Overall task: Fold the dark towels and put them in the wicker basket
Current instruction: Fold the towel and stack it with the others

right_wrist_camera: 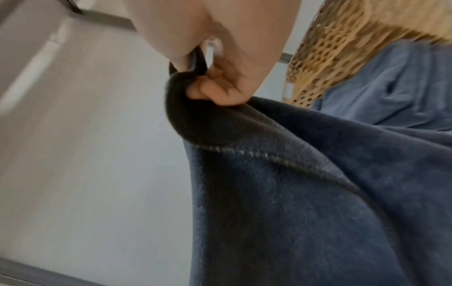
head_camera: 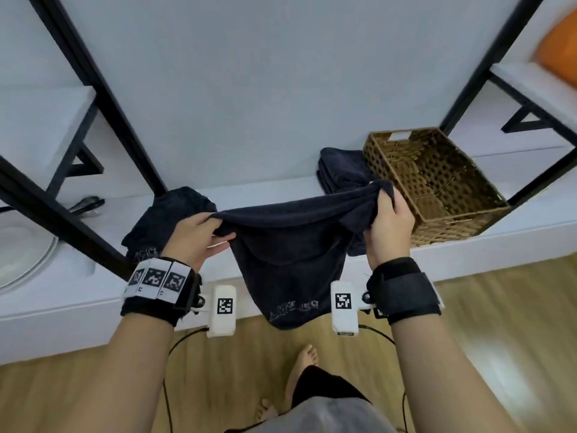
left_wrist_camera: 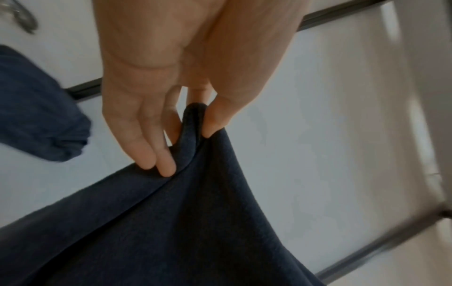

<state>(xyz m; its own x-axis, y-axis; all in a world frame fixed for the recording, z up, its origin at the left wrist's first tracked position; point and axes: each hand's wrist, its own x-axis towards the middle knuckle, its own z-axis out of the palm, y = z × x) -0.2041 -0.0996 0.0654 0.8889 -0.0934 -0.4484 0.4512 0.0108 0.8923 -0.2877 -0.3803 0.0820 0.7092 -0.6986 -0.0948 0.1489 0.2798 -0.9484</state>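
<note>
Held towel [head_camera: 290, 260]: dark navy, soft short pile, hanging in the air in front of the white shelf [head_camera: 281, 195], clear of its surface. Top edge stretched between both hands, sagging slightly in the middle; the body drapes down past the shelf's front edge. It looks doubled over, with an inner layer's curved hem showing under the top edge. Pale stitched lettering near the bottom hem, not legible. In the right wrist view a thin light line of stitching runs along one hem.

Left hand [head_camera: 196, 239]: thumb and fingers pinch the towel's left top corner [left_wrist_camera: 193, 123]; in the left wrist view the cloth is bunched between thumb and the extended fingers.

Right hand [head_camera: 390, 226]: fingers curled tight round the right top corner [right_wrist_camera: 195, 91], cloth gathered in the fist, held just in front of the basket's near left corner.

Wicker basket [head_camera: 437, 179]: brown open weave, rectangular, at the right end of the shelf. No towel visible inside it; a pale tag on the far wall.

Folded towels [head_camera: 340, 170]: dark stack on the shelf, touching the basket's left side, near the back edge.

Unfolded towel [head_camera: 162, 226]: crumpled dark heap on the shelf's left part, behind the left hand, pale lettering on its near edge.

White plates [head_camera: 22, 254] at the far left end of the shelf. Black frame posts [head_camera: 103, 98] rise from the shelf.
</note>
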